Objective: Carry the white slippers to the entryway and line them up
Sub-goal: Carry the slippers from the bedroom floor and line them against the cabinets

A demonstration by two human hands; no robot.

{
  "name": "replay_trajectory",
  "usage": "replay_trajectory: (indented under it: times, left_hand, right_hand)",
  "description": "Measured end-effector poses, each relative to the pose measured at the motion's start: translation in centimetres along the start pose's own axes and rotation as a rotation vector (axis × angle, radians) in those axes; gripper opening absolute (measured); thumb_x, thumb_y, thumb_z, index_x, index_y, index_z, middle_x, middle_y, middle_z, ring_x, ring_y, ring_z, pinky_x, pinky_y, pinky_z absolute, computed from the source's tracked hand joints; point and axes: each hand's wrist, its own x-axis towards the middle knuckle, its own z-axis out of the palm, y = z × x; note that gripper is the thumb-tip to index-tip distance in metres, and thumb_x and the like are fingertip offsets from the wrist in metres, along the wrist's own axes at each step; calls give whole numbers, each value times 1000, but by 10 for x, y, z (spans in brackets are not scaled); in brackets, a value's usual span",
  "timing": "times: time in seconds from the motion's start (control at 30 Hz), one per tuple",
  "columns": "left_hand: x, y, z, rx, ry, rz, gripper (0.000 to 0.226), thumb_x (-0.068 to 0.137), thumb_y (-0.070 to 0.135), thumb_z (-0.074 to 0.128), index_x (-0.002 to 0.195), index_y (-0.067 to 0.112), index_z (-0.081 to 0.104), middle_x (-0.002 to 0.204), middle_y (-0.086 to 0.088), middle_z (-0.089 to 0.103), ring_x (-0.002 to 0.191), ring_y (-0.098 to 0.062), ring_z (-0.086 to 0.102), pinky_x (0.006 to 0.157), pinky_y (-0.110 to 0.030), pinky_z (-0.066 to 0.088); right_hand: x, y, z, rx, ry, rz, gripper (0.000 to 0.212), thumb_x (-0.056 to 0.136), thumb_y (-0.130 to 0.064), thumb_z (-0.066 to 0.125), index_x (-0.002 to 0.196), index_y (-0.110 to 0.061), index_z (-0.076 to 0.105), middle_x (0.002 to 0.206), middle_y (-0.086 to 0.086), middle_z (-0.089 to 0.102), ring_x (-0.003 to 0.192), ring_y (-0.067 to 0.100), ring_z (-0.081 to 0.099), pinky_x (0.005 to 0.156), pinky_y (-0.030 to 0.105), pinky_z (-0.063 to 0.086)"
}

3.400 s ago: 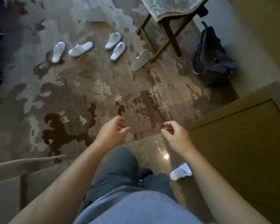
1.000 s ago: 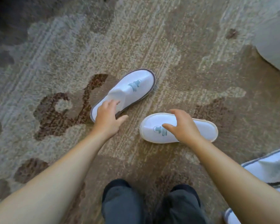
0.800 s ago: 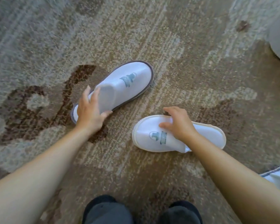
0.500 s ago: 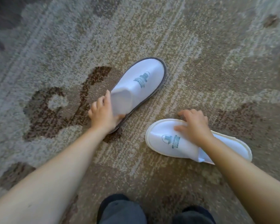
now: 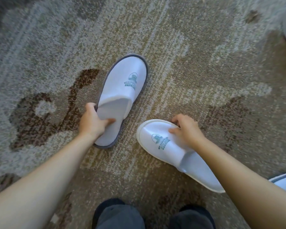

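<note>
My left hand (image 5: pixel 93 123) grips the heel end of the grey-trimmed white slipper (image 5: pixel 122 95), thumb pressed into its open insole, on the patterned carpet (image 5: pixel 196 55). My right hand (image 5: pixel 186 129) closes over the toe cap of the cream-trimmed white slipper (image 5: pixel 168 149), fingers curled round its far edge. The two slippers lie near each other but apart, toes pointing away from me. Another slipper's edge (image 5: pixel 284 182) shows at the right border.
</note>
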Motion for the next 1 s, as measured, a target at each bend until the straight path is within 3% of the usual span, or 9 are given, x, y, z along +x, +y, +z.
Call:
replay_trajectory:
  times: [0.1, 0.23, 0.3, 0.4, 0.53, 0.63, 0.77, 0.87, 1.0]
  left_hand:
    - [-6, 6, -5, -120, -30, 17, 62, 66, 28, 77, 111, 10, 40, 101, -3, 50, 86, -22, 47, 69, -35, 36]
    - [-26, 42, -42, -269, -21, 98, 51, 75, 20, 70, 112, 6, 38, 105, -5, 50, 93, -19, 47, 77, -36, 40]
    - [-46, 73, -75, -331, 4, 124, 49, 79, 14, 65, 116, 2, 35, 114, -10, 50, 97, -19, 47, 80, -34, 41]
    - [-91, 128, -138, -378, 16, 155, 49, 80, 10, 63, 118, 0, 33, 119, -15, 50, 102, -20, 48, 84, -34, 42]
    - [-170, 209, -235, -375, 18, 207, 46, 78, 9, 64, 116, 4, 38, 103, -4, 50, 89, -16, 49, 73, -22, 39]
    - [-235, 273, -306, -412, -2, 250, 39, 79, 10, 64, 108, 10, 39, 91, 4, 48, 79, -11, 50, 64, -19, 40]
    - [-308, 348, -374, -442, -46, 328, 35, 80, 10, 62, 99, 18, 34, 84, 14, 45, 75, 1, 47, 54, -13, 42]
    - [-349, 396, -400, -436, -97, 395, 35, 80, 11, 64, 99, 19, 35, 83, 14, 47, 75, -2, 48, 58, -22, 41]
    - [-390, 451, -409, -419, -186, 511, 30, 79, 11, 65, 95, 17, 39, 79, 12, 48, 71, 0, 48, 53, -19, 42]
  right_hand:
    - [-2, 2, -6, 125, 21, -78, 10, 83, -19, 59, 79, -14, 52, 77, -1, 44, 83, 26, 47, 70, 30, 30]
    - [-31, -9, -46, 327, 171, -75, 27, 85, -17, 57, 68, -20, 36, 67, -6, 38, 60, 13, 37, 51, 27, 26]
    - [-64, -23, -82, 435, 294, -47, 22, 85, -16, 57, 75, -19, 37, 66, -7, 40, 58, 6, 36, 50, 23, 29]
    - [-131, -55, -152, 584, 461, -58, 32, 83, -13, 58, 68, -28, 34, 66, -10, 39, 58, 3, 36, 49, 10, 34]
    - [-240, -104, -260, 756, 580, -100, 16, 81, -8, 59, 81, -19, 47, 71, -13, 47, 62, -2, 46, 53, 1, 35]
    - [-325, -129, -340, 840, 634, -136, 13, 81, -6, 60, 85, -16, 51, 70, -12, 50, 58, -10, 49, 52, 2, 37]
    - [-423, -138, -422, 917, 721, -116, 13, 81, -7, 61, 84, -15, 51, 71, -9, 51, 64, 3, 47, 55, 9, 40]
    - [-480, -130, -460, 949, 803, -81, 12, 81, -10, 61, 81, -18, 52, 69, -9, 53, 63, 6, 48, 55, 11, 41]
    - [-541, -115, -489, 1008, 977, -12, 23, 80, -11, 61, 73, -29, 49, 69, -8, 54, 62, 8, 50, 53, 11, 43]
